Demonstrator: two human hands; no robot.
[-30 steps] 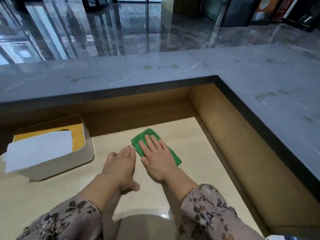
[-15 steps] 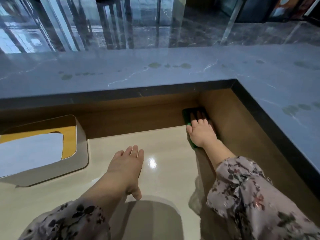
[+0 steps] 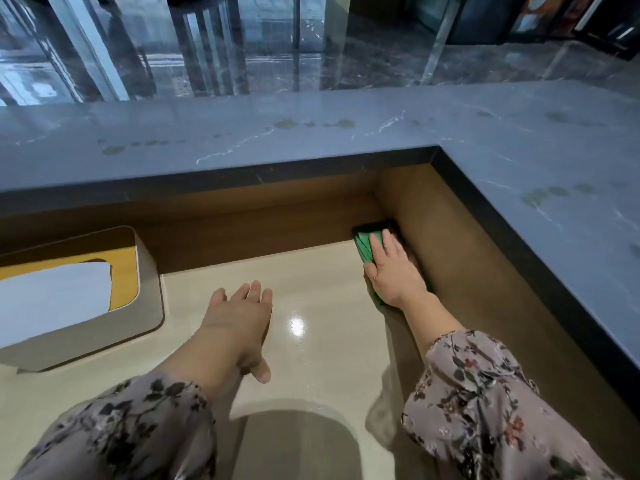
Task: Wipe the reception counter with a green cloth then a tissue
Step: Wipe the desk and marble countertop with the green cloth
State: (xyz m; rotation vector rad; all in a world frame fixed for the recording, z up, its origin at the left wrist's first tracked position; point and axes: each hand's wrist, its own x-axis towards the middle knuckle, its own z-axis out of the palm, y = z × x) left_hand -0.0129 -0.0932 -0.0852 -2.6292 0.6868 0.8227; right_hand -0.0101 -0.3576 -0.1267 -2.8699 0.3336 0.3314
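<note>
Our right hand (image 3: 393, 271) presses flat-fingered on the green cloth (image 3: 364, 245) in the far right corner of the desk (image 3: 329, 362), likely to clean its edges; our left hand (image 3: 239, 317) lies flat, grasping nothing, probably bracing us.

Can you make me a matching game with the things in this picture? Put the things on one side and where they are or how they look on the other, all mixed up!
Things:
1. green cloth
2. tissue box
3. left hand
4. grey stone top

Clues:
A. lying flat on the beige desk, holding nothing
B. in the far right corner, under the right hand
C. on the left, white tissue poking out
D. raised, with dull smudges

Pairs: 1-B, 2-C, 3-A, 4-D.
</note>
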